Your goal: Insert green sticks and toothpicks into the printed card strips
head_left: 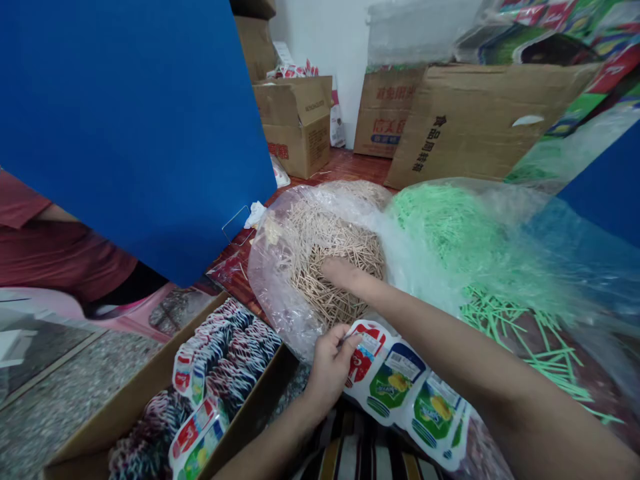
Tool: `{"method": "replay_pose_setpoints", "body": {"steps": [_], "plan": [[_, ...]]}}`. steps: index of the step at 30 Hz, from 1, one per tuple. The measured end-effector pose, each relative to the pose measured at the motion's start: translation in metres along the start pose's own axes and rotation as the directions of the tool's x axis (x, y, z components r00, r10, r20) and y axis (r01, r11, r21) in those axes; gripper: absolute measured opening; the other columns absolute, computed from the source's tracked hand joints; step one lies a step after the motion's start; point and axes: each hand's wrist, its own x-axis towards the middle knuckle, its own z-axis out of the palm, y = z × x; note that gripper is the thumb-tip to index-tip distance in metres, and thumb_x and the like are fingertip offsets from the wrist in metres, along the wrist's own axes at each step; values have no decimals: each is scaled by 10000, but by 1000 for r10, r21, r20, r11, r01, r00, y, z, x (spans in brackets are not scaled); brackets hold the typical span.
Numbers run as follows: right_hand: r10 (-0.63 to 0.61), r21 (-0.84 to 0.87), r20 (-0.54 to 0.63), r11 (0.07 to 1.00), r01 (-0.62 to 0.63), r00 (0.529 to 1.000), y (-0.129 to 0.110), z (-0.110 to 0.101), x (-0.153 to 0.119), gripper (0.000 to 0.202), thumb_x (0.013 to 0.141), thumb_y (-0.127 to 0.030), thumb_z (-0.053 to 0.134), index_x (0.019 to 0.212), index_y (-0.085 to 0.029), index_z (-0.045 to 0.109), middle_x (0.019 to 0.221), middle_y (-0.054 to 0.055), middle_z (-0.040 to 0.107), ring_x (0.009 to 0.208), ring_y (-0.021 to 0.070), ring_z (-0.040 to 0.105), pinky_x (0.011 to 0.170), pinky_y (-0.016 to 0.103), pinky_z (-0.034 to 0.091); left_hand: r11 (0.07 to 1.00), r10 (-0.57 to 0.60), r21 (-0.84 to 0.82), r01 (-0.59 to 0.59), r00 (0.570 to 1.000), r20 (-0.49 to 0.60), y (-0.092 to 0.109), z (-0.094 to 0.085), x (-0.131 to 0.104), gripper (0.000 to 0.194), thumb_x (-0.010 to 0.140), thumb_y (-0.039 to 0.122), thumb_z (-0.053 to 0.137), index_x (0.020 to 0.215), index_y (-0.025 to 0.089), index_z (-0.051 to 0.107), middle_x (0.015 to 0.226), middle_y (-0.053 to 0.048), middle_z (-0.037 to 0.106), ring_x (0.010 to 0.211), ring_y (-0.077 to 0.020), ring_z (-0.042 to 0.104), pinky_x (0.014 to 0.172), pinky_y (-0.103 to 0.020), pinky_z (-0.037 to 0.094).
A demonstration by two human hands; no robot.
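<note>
My left hand [330,363] pinches the corner of a strip of printed plastic packets [393,383], red at one end and green with yellow fruit along the rest. The strip lies over my lap, partly under my right forearm. My right hand [340,270] is sunk into a heap of thin beige sticks [320,293]; its fingers are hidden among them. A clear plastic bag [265,260] surrounds the heap. Left of my left hand, a long cardboard box [95,420] holds several rows of similar printed packets [225,347] packed on edge.
Green sticks [445,217] fill another clear bag at the right, with loose ones [540,347] nearer me. A blue panel [125,120] stands at the left, beside a person in a red garment [60,253] on a pink chair [143,323]. Cardboard boxes [295,123] stand behind.
</note>
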Motion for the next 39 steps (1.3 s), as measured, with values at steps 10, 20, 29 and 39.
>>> {"method": "replay_pose_setpoints", "body": {"steps": [10,20,29,39], "plan": [[48,163,-99,986,-32,994,16,12,-17,193,819,-24,503,900,-65,674,979,174,683,922,204,638,812,256,439,1000,21,6,-21,1000,13,-5,5,-5,195,805,312,581,790,125,634,645,0,607,607,-127,523,577,-219,435],[368,710,-283,702,-65,886,54,17,-38,299,844,-372,538,650,-149,572,586,-3,543,594,131,481,621,241,363,997,-11,-74,11,1000,9,-4,1,2,229,794,363,607,784,133,610,640,-2,622,569,-122,538,535,-213,446],[563,986,-131,-8,164,816,50,17,-50,271,877,-408,475,716,-192,499,573,-15,542,523,127,548,559,268,485,994,3,-107,-6,1000,-20,-2,-9,16,257,788,401,626,773,146,595,612,17,586,543,-107,524,534,-207,426],[467,869,67,-461,178,882,51,12,-62,116,801,-54,550,799,-170,550,593,-2,617,649,167,676,703,339,562,981,-25,-192,20,999,-24,1,-10,19,248,762,381,662,793,140,616,649,1,629,529,-97,522,532,-207,428]]}}
